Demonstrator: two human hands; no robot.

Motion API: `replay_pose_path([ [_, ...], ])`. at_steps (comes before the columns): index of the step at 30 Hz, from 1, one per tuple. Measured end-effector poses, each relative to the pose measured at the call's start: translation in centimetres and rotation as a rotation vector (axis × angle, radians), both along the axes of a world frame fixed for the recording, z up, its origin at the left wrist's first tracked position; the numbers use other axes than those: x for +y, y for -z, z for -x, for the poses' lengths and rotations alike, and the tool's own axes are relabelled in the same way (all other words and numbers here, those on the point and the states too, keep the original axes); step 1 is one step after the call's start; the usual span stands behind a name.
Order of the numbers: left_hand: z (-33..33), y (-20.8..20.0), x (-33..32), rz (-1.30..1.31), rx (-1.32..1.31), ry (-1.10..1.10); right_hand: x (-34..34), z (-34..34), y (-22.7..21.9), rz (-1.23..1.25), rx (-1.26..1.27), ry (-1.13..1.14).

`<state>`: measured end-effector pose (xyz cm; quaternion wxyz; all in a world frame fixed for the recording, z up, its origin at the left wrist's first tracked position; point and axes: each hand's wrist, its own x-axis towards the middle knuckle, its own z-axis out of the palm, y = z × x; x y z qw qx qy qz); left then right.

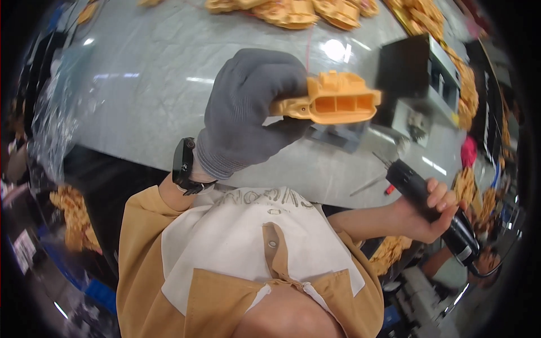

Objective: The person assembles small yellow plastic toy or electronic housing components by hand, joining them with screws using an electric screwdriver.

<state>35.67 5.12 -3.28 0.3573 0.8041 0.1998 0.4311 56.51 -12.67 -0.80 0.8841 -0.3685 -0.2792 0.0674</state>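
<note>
My left hand [253, 101], in a grey knit glove, is closed on an orange molded plastic part [341, 101] and holds it up over the table. The part has a rounded, hollow end divided into several slots, and its other end is hidden in the glove. Bare and lower at the right, my right hand [429, 217] grips a black corded rotary tool [414, 183]. A thin metal bit [380, 159] sticks out of the tool, pointing up and left toward the part. Bit and part are apart.
Several more orange parts [287, 12] lie along the far side of the grey table [146, 112]. A dark box-like stand [404, 67] stands at the right, near a screwdriver-like tool [372, 186]. Clear plastic film [53, 129] hangs at the left. A cord [491, 274] trails from the rotary tool.
</note>
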Motion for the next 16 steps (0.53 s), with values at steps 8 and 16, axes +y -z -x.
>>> replay_pose_path([
  [8,23.1,-7.6,-6.1,-0.267,0.351,-1.568,0.3,-2.1,1.9,0.079,0.08,0.063],
  [16,4.2,-0.4,4.6,-0.349,0.272,-0.623,0.4,-1.5,1.9,0.087,0.097,0.033],
])
